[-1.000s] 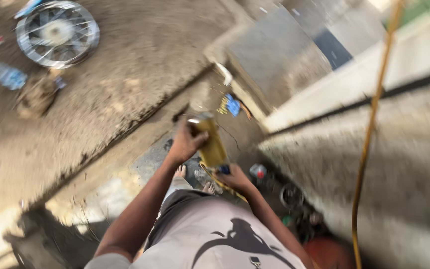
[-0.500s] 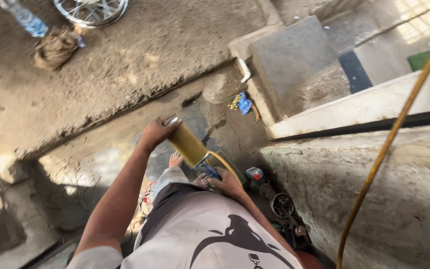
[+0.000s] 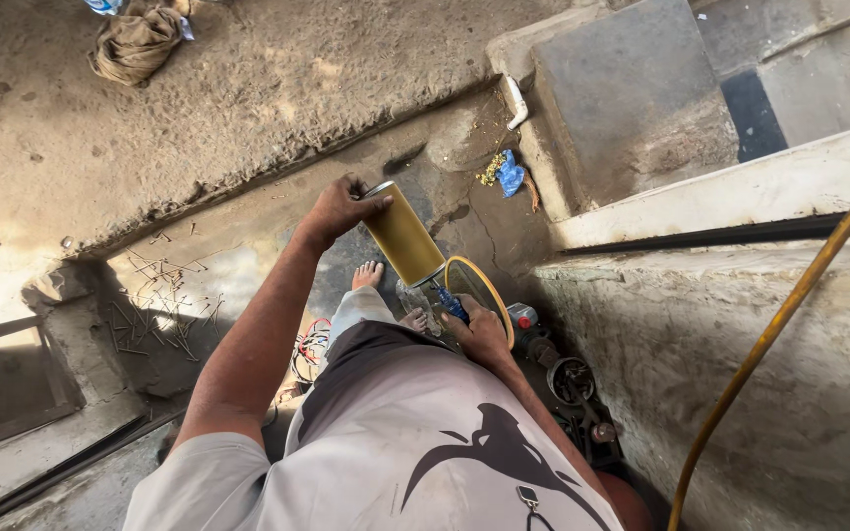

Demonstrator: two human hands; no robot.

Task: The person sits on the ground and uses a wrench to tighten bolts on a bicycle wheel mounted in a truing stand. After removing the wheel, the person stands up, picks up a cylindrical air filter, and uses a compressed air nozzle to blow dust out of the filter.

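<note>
Left hand (image 3: 338, 209) grips yellow cylinder's (image 3: 403, 234) top; right hand (image 3: 477, 329) clasps its lower end, perhaps a hose fitting (image 3: 452, 303); steadying needed.

Smooth yellow metal can (image 3: 403, 234), rough concrete floor (image 3: 248, 88)

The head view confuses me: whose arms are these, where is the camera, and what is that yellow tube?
The camera sits on a person's head and looks straight down, so you see their own shirt, arms and bare feet. The left hand grips the top end of a yellow cylinder, tilted. The right hand holds its lower end, beside a thin yellow ring. Below lies a dirt and concrete floor with scattered nails, a crumpled cloth, metal parts and a yellow hose.
</note>
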